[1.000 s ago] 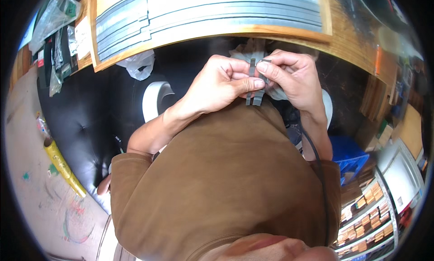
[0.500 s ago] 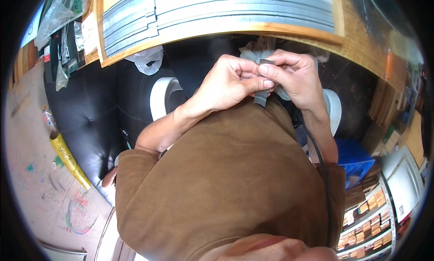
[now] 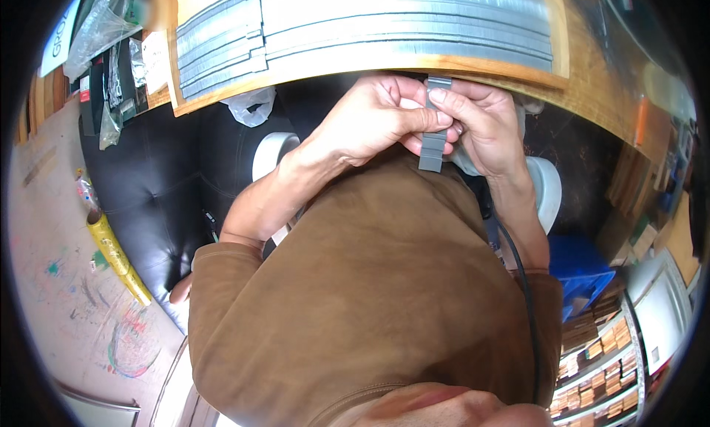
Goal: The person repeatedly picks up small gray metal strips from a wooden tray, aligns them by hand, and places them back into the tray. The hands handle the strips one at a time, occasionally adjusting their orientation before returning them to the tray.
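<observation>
Between my two hands, just in front of the table edge, is a narrow grey segmented strip (image 3: 432, 159) with cross lines along it. My left hand (image 3: 366, 120) pinches it from the left with thumb and fingers. My right hand (image 3: 487, 127) grips it from the right, thumb on its upper part. The strip stands nearly lengthwise away from me, both ends showing past my fingers. Beyond my hands a shallow wooden tray (image 3: 458, 63) holds rows of long grey strips (image 3: 399, 31) laid side by side.
The wooden tabletop (image 3: 592, 94) runs along the far side. Plastic bags (image 3: 103, 35) and packets lie at the far left. A black padded seat (image 3: 140, 198) and a yellow tube (image 3: 117, 257) are at left. Right stand a blue bin (image 3: 580, 275) and shelves with wooden blocks (image 3: 610, 368).
The strip has turned its flat face more toward view and shows more of its length. Both hands still grip it, with small finger shifts. The view has moved slightly.
</observation>
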### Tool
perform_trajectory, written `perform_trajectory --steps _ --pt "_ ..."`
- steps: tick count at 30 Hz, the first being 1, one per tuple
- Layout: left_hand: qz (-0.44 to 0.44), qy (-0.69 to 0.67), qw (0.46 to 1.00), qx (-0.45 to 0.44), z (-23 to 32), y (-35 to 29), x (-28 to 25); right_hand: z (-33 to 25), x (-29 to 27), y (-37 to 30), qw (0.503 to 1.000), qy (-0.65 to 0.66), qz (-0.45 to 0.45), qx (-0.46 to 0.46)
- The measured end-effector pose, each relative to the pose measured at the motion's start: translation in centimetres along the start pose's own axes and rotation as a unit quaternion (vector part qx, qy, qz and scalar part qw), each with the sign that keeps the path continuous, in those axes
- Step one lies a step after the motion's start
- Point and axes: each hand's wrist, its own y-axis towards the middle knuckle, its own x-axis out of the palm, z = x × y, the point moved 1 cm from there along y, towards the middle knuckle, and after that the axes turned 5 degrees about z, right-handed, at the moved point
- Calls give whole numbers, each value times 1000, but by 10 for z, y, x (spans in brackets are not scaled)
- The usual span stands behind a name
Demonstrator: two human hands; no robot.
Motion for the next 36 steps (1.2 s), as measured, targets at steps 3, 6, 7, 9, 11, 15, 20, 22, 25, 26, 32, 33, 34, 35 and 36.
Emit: perform_trajectory --steps 3,6,7,9,11,15,20,22,25,26,32,33,34,35,36 --pt "-3 -4 1000 14 -5 3 -3 -1 3 0 1000 5 16 1" --pt "-12 -5 1000 23 -7 3 -5 2 2 0 1000 20 3 0" --pt "-14 -4 1000 25 -5 3 -5 1 1 0 1000 28 -4 2" --pt "12 23 999 25 -4 -6 0 -4 3 -4 1000 -2 -11 12" --pt "21 50 998 34 -7 -13 3 -11 8 -10 999 -17 -17 22" --pt "20 72 995 63 -15 -22 4 -9 10 -16 999 -29 -32 -8" --pt "11 93 993 72 -18 -24 5 -12 11 -20 997 -69 -22 -5" --pt "10 85 994 74 -17 -26 6 -10 11 -21 997 -68 -26 -13" --pt "15 56 996 66 -15 -27 9 -10 11 -23 997 -66 -34 -26" --pt "17 51 997 61 -14 -29 9 -13 13 -24 997 -67 -31 -22" --pt "17 52 997 50 -13 -30 7 -14 16 -25 996 -66 -17 -61" --pt "16 57 997 52 -13 -30 6 -14 16 -24 996 -66 -16 -66" --pt "17 50 997 52 -13 -30 7 -13 16 -24 995 -67 -16 -67" --pt "17 42 998 52 -13 -30 7 -11 16 -24 995 -69 -17 -69" --pt "18 35 998 52 -14 -31 8 -11 15 -23 995 -71 -17 -70"
